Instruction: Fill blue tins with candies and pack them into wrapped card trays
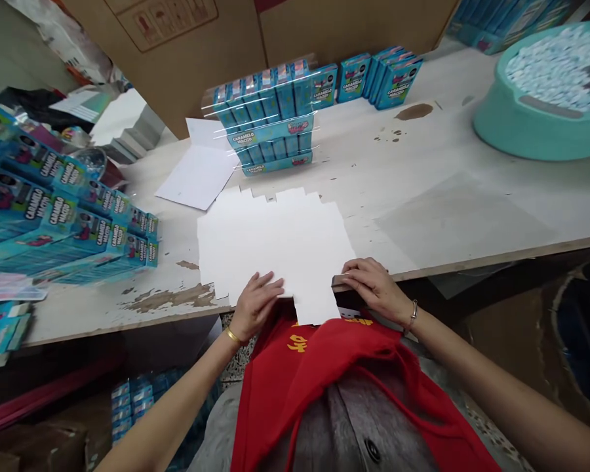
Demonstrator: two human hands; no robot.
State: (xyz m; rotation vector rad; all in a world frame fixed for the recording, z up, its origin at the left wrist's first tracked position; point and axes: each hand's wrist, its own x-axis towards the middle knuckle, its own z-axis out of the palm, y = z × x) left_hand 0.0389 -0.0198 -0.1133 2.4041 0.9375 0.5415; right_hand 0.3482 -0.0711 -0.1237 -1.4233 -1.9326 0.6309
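A flat white die-cut cardboard blank (pixel 275 242) lies in front of me at the table's near edge, with one tab sticking out over the edge towards my red apron (pixel 295 400). My left hand (pixel 258 305) rests on its near left part, fingers stretched out flat. At the near right corner my right hand (pixel 373 285) pinches a small flap of the blank between thumb and fingers; the flap's dark side shows. Just beyond the blank stand two stacked trays of blue candy boxes (pixel 270 124), with clear film around the upper part.
More blue boxes (pixel 354 78) stand along a large brown carton (pixel 305 33). Stacked filled trays (pixel 69 210) occupy the left. A white sheet (pixel 196 170) lies behind the blank. At right stands a teal basin (pixel 521 131) full of small pale pieces. The table's front edge (pixel 472 262) runs slantwise.
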